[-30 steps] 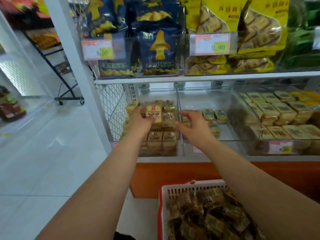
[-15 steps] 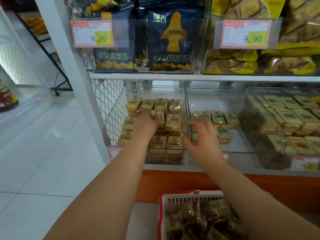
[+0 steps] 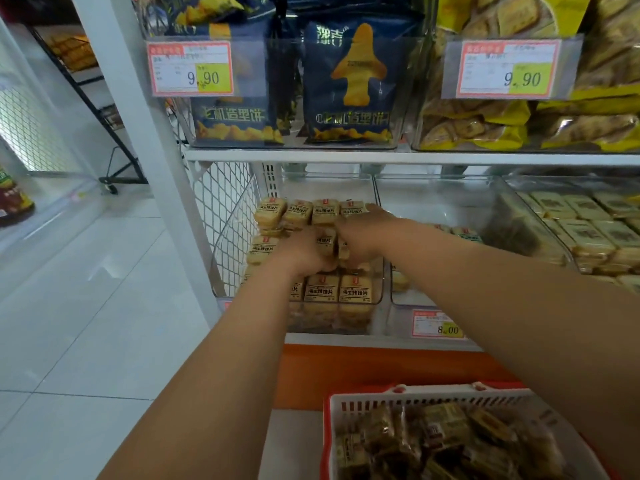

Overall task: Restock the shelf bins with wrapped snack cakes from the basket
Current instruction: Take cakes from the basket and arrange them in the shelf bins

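Yellow wrapped snack cakes fill the clear left bin on the lower shelf in neat rows. Both my hands are inside this bin over the middle row. My left hand curls its fingers down around a cake in that row. Just to its right, my right hand lies on the cakes with its fingers stretched toward the back row. The white basket with a red rim stands below at the front, holding several dark-wrapped cakes.
The middle clear bin holds only a few cakes. A right bin of pale wrapped cakes follows. Snack bags sit on the shelf above, with price tags. White tiled floor lies left.
My right hand has moved left from the middle bin into the left bin, beside my left hand. The view has drawn closer to the shelf.
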`<action>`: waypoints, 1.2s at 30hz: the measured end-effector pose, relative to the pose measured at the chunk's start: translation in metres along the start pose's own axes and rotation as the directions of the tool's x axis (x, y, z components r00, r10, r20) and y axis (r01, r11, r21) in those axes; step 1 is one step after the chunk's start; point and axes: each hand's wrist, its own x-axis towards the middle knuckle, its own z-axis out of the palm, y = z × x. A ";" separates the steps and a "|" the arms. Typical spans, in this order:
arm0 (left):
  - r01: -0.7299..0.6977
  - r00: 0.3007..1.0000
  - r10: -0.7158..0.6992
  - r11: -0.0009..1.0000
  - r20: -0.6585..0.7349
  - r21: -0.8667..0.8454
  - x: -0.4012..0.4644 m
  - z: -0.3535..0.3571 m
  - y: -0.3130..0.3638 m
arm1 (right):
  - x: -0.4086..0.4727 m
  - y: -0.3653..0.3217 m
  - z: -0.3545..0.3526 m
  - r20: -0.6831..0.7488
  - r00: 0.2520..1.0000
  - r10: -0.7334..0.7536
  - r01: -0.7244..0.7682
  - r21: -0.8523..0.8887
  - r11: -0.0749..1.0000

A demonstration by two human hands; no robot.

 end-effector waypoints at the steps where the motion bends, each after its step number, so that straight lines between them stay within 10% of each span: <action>1: -0.023 0.999 0.025 0.998 -0.039 0.059 0.000 0.002 -0.001 | 0.001 0.001 0.001 -0.023 1.000 0.002 -0.002 -0.008 1.000; 17: -0.080 0.986 0.081 0.997 -0.147 0.009 0.006 0.017 -0.010 | -0.006 0.000 0.002 -0.032 0.996 0.088 -0.090 -0.045 0.995; 27: -0.015 0.977 -0.002 0.997 -0.212 -0.078 -0.030 0.028 -0.002 | -0.143 -0.026 0.042 -0.475 0.850 0.229 0.096 0.567 0.818; 33: -0.189 0.791 0.110 0.980 -0.602 -0.070 -0.123 0.076 0.047 | -0.235 -0.040 0.123 -0.147 0.883 0.445 -0.123 0.844 0.523; 36: -0.306 0.822 0.175 0.939 -0.542 -0.160 -0.169 0.138 0.064 | -0.261 -0.037 0.174 0.066 0.891 0.449 -0.295 0.837 0.461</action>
